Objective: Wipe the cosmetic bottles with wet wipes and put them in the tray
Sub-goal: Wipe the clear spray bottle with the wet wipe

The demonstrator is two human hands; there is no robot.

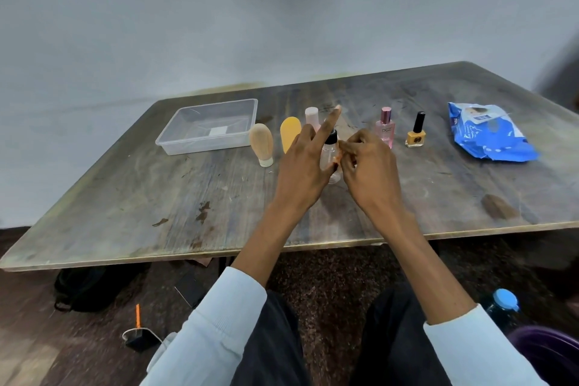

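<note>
A small clear bottle with a black cap is held upright just above the table's middle. My left hand grips it from the left, index finger pointing up. My right hand has curled fingers pinching the bottle's right side, where an orange patch shows. No wipe is visible in either hand. The clear plastic tray sits at the back left with nothing in it. In a row stand a beige tube, a yellow tube, a pink-capped bottle, a pink perfume bottle and a yellow nail polish.
A blue wet wipes pack lies at the table's far right. The worn wooden table ends near my knees. On the floor are a black bag, a blue-capped bottle and a purple basin.
</note>
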